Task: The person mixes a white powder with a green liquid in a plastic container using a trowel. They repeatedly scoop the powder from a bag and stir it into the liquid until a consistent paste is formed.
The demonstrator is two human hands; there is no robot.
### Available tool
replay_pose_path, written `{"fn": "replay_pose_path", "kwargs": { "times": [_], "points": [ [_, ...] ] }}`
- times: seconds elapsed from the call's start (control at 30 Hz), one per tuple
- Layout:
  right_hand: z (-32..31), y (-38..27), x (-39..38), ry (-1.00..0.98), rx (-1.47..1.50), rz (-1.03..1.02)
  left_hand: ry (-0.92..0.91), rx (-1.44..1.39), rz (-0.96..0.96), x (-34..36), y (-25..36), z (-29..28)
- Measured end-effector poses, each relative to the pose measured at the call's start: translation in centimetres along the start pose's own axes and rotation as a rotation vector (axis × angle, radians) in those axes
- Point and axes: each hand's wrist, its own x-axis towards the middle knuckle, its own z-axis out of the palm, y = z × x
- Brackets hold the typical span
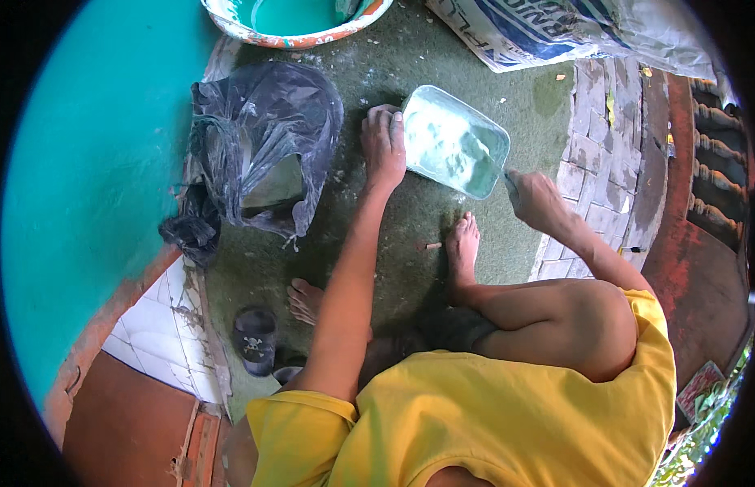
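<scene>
A rectangular, clear-walled plastic tub (416,166) sits tilted off square on the ground in front of me, with pale, whitish-green powder or paste (458,138) inside. My left hand (383,146) grips its left side, thumb at the rim and dusty fingers curled round the outside. At the tub's right corner my right hand (539,199) is closed in a fist. A thin grey end shows by its fingers at the rim; most of whatever it holds is hidden. Left of my left hand lies a crumpled black plastic bag (272,101), its mouth gaping.
A round basin (300,40) with green inside stands at the far left, a white-and-blue sack (548,36) at the far right. Green wall (101,162) bounds the left; paving blocks (592,154) and balusters (718,174) line the right. A black slipper (254,345) lies near my feet.
</scene>
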Motion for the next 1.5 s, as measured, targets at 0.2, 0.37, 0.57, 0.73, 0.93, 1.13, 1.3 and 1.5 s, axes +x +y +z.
{"fn": "replay_pose_path", "kwargs": {
  "times": [0.2, 0.37, 0.57, 0.73, 0.93, 1.13, 1.3, 1.5],
  "points": [
    [0.6, -2.0, -1.6, -0.172, 0.341, 0.176, 0.012, -0.062, 0.029, 0.0, -0.7, 0.3],
    [0.9, -2.5, -2.7, -0.229, 0.782, 0.383, -0.012, -0.112, 0.018, -0.2, -0.6, 0.7],
    [1.4, -2.2, -2.5, -0.251, 1.014, 0.385, 0.008, -0.134, 0.054, -0.5, -0.4, 0.6],
    [1.5, -3.7, -0.8, -0.282, 1.053, 0.312, 0.009, -0.127, -0.011, -1.3, 0.0, 0.2],
    [2.2, -4.2, 1.5, -0.316, 1.148, 0.202, -0.032, -0.042, 0.008, -2.0, -0.4, -0.7],
    [0.7, -2.3, 0.8, -0.342, 1.316, 0.254, -0.088, 0.023, -0.056, -3.1, 0.2, -2.3],
    [0.1, -0.5, -1.8, -0.123, 1.099, 0.162, -0.159, -0.162, -0.524, -7.0, 2.3, -3.4],
    [3.1, 0.3, -2.1, 0.241, 0.803, 0.085, -0.422, -0.844, -0.929, -9.1, 3.0, -0.5]
  ]
}}
